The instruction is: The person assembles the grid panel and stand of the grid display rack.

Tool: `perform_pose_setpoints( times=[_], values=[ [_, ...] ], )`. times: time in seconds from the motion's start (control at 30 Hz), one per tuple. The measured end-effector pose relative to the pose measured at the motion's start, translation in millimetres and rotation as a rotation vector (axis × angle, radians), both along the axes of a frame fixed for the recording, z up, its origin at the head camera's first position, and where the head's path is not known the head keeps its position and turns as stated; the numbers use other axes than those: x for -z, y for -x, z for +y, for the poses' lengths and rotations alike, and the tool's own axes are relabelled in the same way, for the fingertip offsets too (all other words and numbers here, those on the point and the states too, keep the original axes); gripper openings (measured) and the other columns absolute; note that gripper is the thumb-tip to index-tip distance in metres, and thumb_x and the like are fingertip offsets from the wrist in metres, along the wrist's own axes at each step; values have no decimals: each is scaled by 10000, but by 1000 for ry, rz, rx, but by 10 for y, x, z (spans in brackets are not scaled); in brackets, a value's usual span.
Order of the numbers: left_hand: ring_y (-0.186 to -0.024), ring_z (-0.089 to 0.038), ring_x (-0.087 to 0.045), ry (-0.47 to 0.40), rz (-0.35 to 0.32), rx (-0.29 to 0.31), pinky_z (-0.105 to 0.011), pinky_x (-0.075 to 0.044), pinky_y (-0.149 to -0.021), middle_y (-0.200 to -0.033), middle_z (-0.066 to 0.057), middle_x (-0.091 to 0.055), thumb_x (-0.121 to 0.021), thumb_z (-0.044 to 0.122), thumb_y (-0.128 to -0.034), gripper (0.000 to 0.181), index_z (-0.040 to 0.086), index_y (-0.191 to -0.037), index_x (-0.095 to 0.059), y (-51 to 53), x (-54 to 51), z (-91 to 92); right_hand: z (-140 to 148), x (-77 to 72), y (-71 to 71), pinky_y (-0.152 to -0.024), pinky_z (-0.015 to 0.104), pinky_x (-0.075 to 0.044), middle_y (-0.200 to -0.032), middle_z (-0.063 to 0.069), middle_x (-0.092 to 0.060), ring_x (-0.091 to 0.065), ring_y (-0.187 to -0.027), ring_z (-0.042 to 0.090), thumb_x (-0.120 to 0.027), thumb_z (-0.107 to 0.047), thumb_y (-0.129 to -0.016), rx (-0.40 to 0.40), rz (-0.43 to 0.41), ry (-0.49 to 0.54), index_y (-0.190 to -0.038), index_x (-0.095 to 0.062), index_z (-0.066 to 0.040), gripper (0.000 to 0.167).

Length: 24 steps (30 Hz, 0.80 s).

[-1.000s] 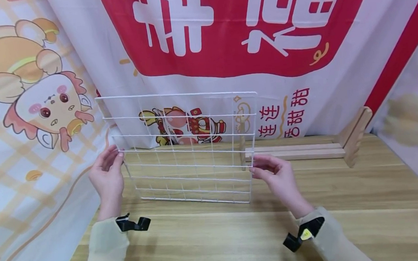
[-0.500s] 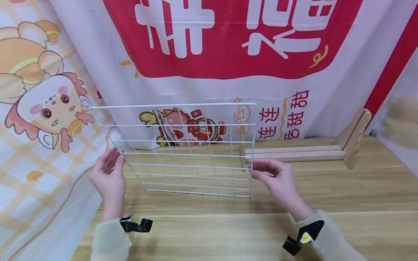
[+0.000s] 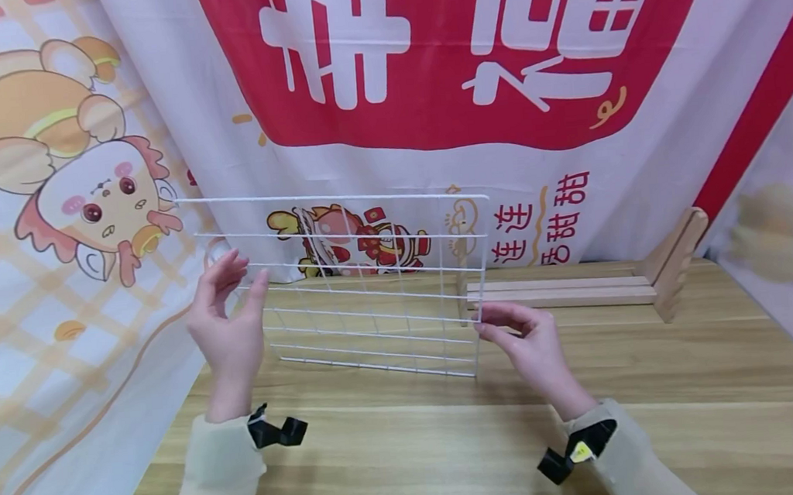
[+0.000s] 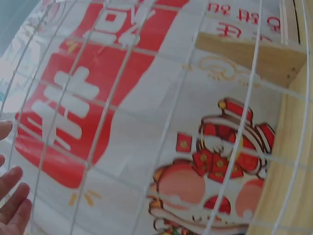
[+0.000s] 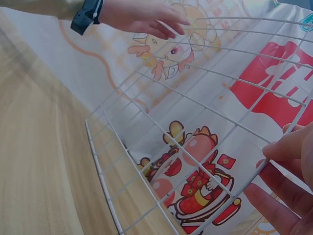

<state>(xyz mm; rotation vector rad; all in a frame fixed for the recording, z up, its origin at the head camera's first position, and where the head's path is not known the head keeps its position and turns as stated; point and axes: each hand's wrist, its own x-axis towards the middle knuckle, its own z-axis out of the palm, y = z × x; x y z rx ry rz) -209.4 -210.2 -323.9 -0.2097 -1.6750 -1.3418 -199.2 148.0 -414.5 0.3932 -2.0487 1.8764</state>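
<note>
A white wire grid panel [image 3: 330, 199] stands on edge over the wooden table, leaning back. My right hand [image 3: 531, 338] pinches its right side wire between thumb and fingers; the same pinch shows in the right wrist view, with the thumb [image 5: 288, 147] on the wire. At the panel's left side, my left hand [image 3: 227, 331] has its thumb and fingers spread apart and grips nothing. The right wrist view shows that left hand [image 5: 139, 18] with fingers extended near the panel's far edge. Only the left fingertips [image 4: 13, 200] appear in the left wrist view, beside the wires.
On the wooden table [image 3: 412, 448], a pale wooden stand [image 3: 568, 290] with an upright end piece lies at the back right. A white cloth [image 3: 397, 166] with red print hangs behind, and a cartoon-printed cloth [image 3: 93, 302] hangs at the left.
My left hand has let go of the panel's left side and moved right, its fingers spreading. Earlier the panel's top tipped lower. The right hand keeps its pinch.
</note>
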Motion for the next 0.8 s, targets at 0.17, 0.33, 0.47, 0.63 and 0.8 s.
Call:
perform_pose_setpoints(
  times=[0.17,0.33,0.47,0.63,0.8],
  values=[
    [-1027,-177,-675,55,-65,107,-287,-537,-950,-1180,-174,-707,-764,21,-916,466,82,-1361,-641,94,-13,33,0,2,-9,-810,271,-596,-1069,258,-713,-707,-920,138,-795,19,-870,-10,2,0,-1089,-748,16,224],
    [-977,-128,-678,76,-116,95,-241,-545,-910,-1126,-179,-719,-737,39,-943,380,33,-1318,-670,50,-190,130,-3,4,-19,-808,271,-597,-1080,239,-718,-707,-923,137,-787,48,-863,-11,-11,-2,-1100,-739,31,242],
    [-932,-107,-698,34,-133,93,-229,-562,-876,-1084,-109,-740,-755,96,-942,299,53,-1236,-723,114,-210,65,-4,1,-38,-819,278,-596,-1088,208,-723,-702,-940,137,-782,43,-869,-19,-40,-10,-1129,-724,50,267],
    [-863,-144,-739,-63,-134,163,-232,-591,-779,-1090,-97,-752,-769,133,-932,241,33,-1151,-761,123,-276,-8,-39,-14,-95,-811,310,-604,-1052,191,-732,-708,-921,149,-801,27,-857,-21,-46,3,-1105,-742,28,255],
    [-827,-160,-742,-182,-160,181,-220,-594,-742,-1076,-98,-756,-802,127,-897,230,39,-1108,-781,100,-342,-52,-101,-26,-156,-789,349,-613,-1021,173,-743,-719,-903,176,-802,53,-844,-63,-27,7,-1101,-748,24,264]
  ],
)
